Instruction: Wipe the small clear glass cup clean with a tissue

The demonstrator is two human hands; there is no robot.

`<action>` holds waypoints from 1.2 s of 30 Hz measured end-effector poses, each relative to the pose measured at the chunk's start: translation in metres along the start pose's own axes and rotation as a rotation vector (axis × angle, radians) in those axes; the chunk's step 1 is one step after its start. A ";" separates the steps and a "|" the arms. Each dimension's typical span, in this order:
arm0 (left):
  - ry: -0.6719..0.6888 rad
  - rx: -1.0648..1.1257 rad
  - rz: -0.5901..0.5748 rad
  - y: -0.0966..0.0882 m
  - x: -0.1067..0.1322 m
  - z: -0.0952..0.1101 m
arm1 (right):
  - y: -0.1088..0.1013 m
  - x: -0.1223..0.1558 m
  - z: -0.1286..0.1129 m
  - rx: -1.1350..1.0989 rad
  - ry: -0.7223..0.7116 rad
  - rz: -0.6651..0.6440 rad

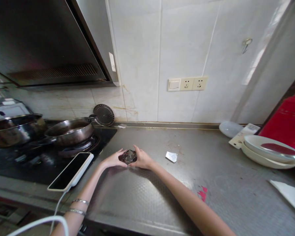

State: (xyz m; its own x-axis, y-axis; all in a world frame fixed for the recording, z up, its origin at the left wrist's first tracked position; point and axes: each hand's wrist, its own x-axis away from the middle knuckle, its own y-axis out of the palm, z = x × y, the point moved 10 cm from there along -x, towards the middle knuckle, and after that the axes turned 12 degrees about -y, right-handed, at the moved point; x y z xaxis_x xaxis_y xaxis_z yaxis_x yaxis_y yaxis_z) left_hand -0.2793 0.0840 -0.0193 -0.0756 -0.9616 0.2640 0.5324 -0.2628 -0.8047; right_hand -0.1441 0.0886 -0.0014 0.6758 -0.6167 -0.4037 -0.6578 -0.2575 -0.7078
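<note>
The small dark glass [129,156] lies between the left hand [113,160] and right hand [143,159], neither nearer; each grip is closed on its side, low over the surface [162,196].

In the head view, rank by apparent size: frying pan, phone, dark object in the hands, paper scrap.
frying pan
phone, nearer the camera, so unsure against the pan
dark object and paper scrap, alike

Both hands met over the steel counter [162,183]: the left hand [113,159] and right hand [143,159] cupped a small dark faceted object [129,156] (too small to identify), near a phone [71,171] beside the stove [27,160].
</note>
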 end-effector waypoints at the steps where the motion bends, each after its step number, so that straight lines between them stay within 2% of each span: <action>1: -0.004 0.002 0.003 0.000 0.000 0.000 | 0.000 0.000 0.000 0.001 -0.001 -0.001; 11: 0.060 -0.044 0.035 0.001 0.004 0.005 | 0.000 0.002 -0.002 -0.018 0.009 0.000; 15: 0.005 -0.099 0.026 0.002 0.010 0.002 | -0.004 0.006 -0.007 -0.038 0.004 -0.016; 18: -0.034 -0.136 0.010 -0.001 0.017 0.000 | -0.026 0.017 -0.006 -0.026 0.013 0.034; 20: -0.029 -0.147 0.055 -0.010 0.023 0.007 | -0.050 0.029 -0.004 0.044 -0.008 0.072; 22: -0.029 -0.135 0.187 -0.026 0.030 0.019 | -0.075 0.045 0.005 0.127 -0.009 0.097; 25: 0.045 -0.109 0.433 -0.045 0.045 0.057 | -0.112 0.075 0.028 0.184 0.045 0.148; 27: 0.101 -0.124 0.444 -0.035 0.049 0.088 | -0.131 0.096 0.043 0.220 0.086 0.181; 31: 0.222 -0.165 0.273 0.021 0.041 0.147 | -0.148 0.131 0.062 0.269 0.135 0.208; 33: 0.261 -0.165 0.192 0.053 0.032 0.168 | -0.149 0.142 0.066 0.284 0.148 0.207; 36: 0.292 -0.095 0.121 0.088 0.015 0.187 | -0.148 0.151 0.068 0.303 0.164 0.205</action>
State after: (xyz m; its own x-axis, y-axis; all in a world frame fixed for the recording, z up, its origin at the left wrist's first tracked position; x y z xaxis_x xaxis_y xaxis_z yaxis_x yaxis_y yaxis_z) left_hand -0.0765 0.0614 0.0135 -0.2627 -0.9648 0.0111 0.4726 -0.1387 -0.8703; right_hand 0.0779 0.0846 0.0029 0.4625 -0.7495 -0.4736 -0.6289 0.0991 -0.7711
